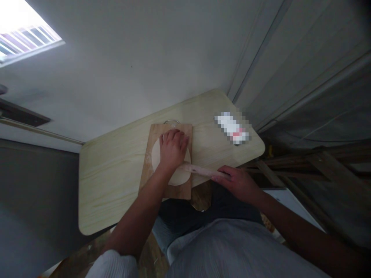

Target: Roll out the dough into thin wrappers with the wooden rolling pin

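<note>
Dough [179,178] lies under the loosely spread left hand [174,146] (the right hand [239,183] grips 1 rolling pin [203,171]).

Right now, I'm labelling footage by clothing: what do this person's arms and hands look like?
The left hand and right hand are bare, without visible markings. The left forearm emerges from a pale grey, ribbed fabric sleeve; the right forearm is bare, with no sleeve discernible.

matt dough [179,179], wooden rolling pin [203,171]
</note>
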`<state>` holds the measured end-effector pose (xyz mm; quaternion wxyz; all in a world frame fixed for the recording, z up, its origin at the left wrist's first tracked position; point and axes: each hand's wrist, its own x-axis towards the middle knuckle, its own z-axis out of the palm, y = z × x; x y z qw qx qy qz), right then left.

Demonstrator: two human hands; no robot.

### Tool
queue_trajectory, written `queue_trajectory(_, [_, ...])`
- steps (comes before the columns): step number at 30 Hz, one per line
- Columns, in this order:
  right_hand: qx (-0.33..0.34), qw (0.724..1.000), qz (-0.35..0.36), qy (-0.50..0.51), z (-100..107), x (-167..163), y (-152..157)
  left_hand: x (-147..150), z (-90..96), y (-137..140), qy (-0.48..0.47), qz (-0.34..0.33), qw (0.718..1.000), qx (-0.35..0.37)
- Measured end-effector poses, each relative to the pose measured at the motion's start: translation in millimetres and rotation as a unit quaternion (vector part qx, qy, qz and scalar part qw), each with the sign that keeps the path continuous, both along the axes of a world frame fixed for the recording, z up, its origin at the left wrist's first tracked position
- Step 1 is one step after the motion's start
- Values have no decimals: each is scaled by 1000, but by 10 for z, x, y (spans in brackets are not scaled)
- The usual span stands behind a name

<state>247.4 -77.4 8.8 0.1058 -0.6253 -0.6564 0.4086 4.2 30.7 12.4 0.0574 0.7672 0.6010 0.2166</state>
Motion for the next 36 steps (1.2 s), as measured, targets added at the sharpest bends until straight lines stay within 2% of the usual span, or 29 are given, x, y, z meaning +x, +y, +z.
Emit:
queue_trajectory(4, [5,1000,12,18,12,20,45,-257,-34,-109,-70,35,996,31])
queue_trajectory(8, [-1,999,12,50,8,48,75,-510,-109,-340,-75,69,994,29])
queue_trajectory(12, [2,998,27,50,3,74,95,-562,-180,-536,-47,76,996,0])
queue_trajectory(16, [2,999,24,43,18,90,127,-543,-216,-595,-65,95,993,8])
queue_trajectory(22, [2,999,34,39,66,46,211,-483,-81,-507,-94,120,988,7])
queue_trajectory(25, [-2,999,40,34,57,19,243,-347,6,-393,-79,67,995,6])
queue_trajectory(28, [2,999,45,13,35,15,253,-204,17,-280,-27,9,999,-21])
queue_trajectory(31, [11,999,50,8,18,26,244,-126,-2,-211,20,-5,999,-45])
queue_trajectory(36, [41,998,34,-24,12,35,231,-94,7,-126,39,-11,998,-54])
